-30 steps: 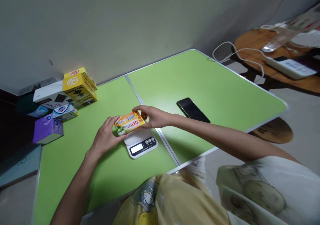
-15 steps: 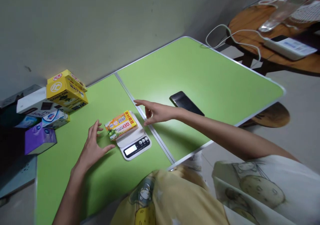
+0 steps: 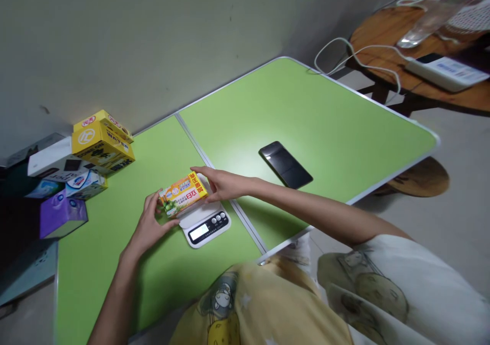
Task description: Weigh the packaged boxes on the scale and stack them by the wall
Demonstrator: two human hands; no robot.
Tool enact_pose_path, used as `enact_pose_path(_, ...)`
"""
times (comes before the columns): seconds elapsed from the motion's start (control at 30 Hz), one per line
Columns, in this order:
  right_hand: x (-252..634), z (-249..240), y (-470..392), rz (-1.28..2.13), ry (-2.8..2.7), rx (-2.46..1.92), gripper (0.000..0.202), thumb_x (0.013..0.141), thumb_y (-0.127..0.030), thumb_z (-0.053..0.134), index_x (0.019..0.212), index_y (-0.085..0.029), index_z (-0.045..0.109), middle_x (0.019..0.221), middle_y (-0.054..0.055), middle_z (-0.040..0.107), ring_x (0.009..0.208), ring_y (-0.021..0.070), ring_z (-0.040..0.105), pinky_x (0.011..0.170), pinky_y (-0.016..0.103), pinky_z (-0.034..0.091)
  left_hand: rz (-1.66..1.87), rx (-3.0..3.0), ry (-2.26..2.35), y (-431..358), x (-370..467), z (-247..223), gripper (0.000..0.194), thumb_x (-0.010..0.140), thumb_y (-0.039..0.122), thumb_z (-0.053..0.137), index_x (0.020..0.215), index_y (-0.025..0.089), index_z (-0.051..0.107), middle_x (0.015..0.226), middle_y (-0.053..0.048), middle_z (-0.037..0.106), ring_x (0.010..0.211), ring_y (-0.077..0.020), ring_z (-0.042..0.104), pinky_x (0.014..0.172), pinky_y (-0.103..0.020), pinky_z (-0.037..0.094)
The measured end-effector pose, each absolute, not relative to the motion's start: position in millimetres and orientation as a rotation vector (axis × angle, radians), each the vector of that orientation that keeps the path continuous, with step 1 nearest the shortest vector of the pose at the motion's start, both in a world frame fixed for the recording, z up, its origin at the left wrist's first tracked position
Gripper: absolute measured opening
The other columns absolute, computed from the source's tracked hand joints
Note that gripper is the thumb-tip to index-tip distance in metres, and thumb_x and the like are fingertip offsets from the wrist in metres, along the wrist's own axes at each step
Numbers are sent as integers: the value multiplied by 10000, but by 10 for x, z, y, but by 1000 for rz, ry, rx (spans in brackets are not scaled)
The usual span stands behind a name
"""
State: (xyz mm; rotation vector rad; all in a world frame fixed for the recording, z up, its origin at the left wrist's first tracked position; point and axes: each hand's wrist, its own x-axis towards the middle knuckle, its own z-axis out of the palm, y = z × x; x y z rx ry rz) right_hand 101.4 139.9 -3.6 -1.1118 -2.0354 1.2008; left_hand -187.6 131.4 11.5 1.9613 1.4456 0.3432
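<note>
Left hand and right hand, empty before, now half-closed, grip the orange box.

green table, black phone, purple box

The 1 view comes from a camera worn on the person's head, facing forward and steeply down across the green surface, with both forearms entering from below and from the right and the clothed lap filling the bottom edge. It sits close enough to take in most of the surface at a slant, the wall behind it and part of the round wooden table at upper right; with only 1 camera, no part is shared between 2 views.
</note>
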Motion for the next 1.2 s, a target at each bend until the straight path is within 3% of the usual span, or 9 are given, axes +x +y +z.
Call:
enact_pose_path(0.07,963,-57,1418,1198,-2036,-1084,929,669,-190,792,1473,-87,337,1399,215,533,1156,285,611,957,388,509,384,1977,1421,1312,-1807,108,653,703,366,759,1276,193,498,1242,-106,535,986,-225,622,856,-379,564)
enact_pose_path(0.17,978,-32,1424,1200,-2017,-1015,793,683,-201,777,1388,-117,425,1277,159,626,1095,254,640,913,363,527,463,2013,1390,1315,-1681,168,489,703,360,751,1114,179,557,1090,-85,591,978,-233,627,795,-352,569)
enact_pose_path(0.27,1182,124,1402,1195,-1973,-982,750,715,-229,760,1382,-124,435,1145,114,676,906,195,663,780,308,551,546,1996,1359,1341,-1469,320,477,686,366,755,1078,181,555,1068,-78,607,968,-231,645,791,-348,579)
enact_pose_path(0.37,1585,329,1377,1155,-1955,-1043,778,757,-297,739,1432,-116,397,967,68,690,663,134,582,602,263,517,586,1934,1299,1412,-1102,484,514,649,371,775,1071,186,548,1057,-68,641,935,-225,677,820,-362,591)
enact_pose_path(0.53,2362,295,1488,1024,-1697,-1213,694,752,-308,743,1390,-209,489,1179,94,641,623,93,541,587,254,523,698,1838,1240,1782,-165,478,580,625,329,784,1134,182,551,1125,-85,637,870,-196,674,719,-326,614)
enact_pose_path(0.67,2847,-90,1860,1025,-1309,-1386,444,785,-316,666,1212,-208,616,1144,78,644,563,84,550,489,241,512,829,1778,1213,2385,684,208,638,583,239,816,1169,172,575,1182,-100,617,760,-147,642,615,-259,576)
enact_pose_path(0.83,3403,-437,2684,919,-1171,-1355,353,788,-222,567,1135,-182,625,1009,64,683,658,142,619,645,320,592,906,1734,1211,3221,1604,-113,608,561,112,828,1124,151,599,1126,-98,635,622,-91,580,587,-239,538)
enact_pose_path(1.03,3945,-601,3646,841,-1080,-1261,509,686,-122,552,1187,-190,598,1042,50,704,865,190,660,836,378,585,986,1726,1270,4001,2315,-399,592,595,88,811,1135,165,582,1108,-80,574,628,-87,599,686,-282,570)
enact_pose_path(1.2,4161,-843,4061,850,-1029,-1270,504,689,-135,538,1187,-176,595,1040,61,702,835,190,663,817,409,591,1023,1687,1340,4396,2555,-650,585,562,91,832,1091,186,602,1086,-41,503,663,-89,626,820,-315,577)
